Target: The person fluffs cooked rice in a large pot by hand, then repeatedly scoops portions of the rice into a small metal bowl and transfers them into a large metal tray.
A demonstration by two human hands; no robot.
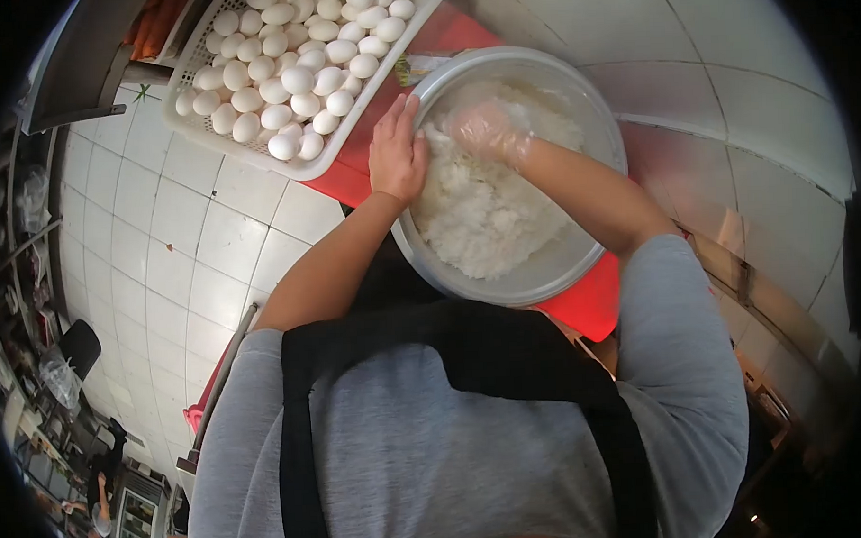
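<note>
A large round metal bowl holds a mass of white, shredded or rice-like food. On the bowl's left rim rests my left hand, bare, its fingers extended along the outside and edge. My right hand, in a clear plastic glove, is inside the bowl at the upper part of the white food. Its fingers are sunk in the food and hidden, so what they hold cannot be made out. The bowl stands on a red surface.
A white plastic crate full of white eggs sits left of the bowl. Tiled wall rises at the right. White floor tiles lie at the left. Another person is far off at the lower left.
</note>
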